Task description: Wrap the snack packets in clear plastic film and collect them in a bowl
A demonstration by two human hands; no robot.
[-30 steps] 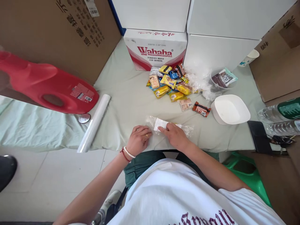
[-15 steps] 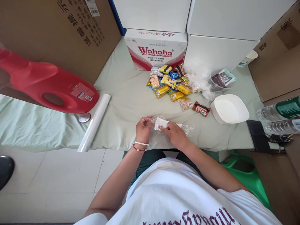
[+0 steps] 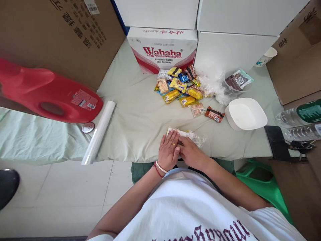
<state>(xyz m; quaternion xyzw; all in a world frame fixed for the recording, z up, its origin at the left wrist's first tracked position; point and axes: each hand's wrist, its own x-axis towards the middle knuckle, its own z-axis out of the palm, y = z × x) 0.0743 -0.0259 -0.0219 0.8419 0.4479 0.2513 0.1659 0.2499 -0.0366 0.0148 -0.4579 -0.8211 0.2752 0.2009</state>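
Observation:
Near the front edge of the cloth-covered table lies a small white packet in clear plastic wrap (image 3: 187,134), its loose wrap end crumpled to the right. My left hand (image 3: 169,149) rests flat across the packet's left part, fingers stretched and close together. Beside it, my right hand (image 3: 193,152) grips the packet from the near side with bent fingers, its fingertips by the left thumb. The hands hide much of the packet. Beyond them sit a pale wrapped biscuit (image 3: 197,109) and a brown-wrapped snack (image 3: 214,114).
A pile of wrapped snacks (image 3: 178,85) lies before the Wahaha box (image 3: 163,50). To the right are crumpled clear plastic (image 3: 212,82), a white bowl (image 3: 245,113) and bottles (image 3: 306,113). A plastic film roll (image 3: 99,134) and red jug (image 3: 57,95) are at left.
My left hand has let go of the clear film at the packet's left end and moved right, flattening onto the packet. My right hand stays at the packet, slightly lower.

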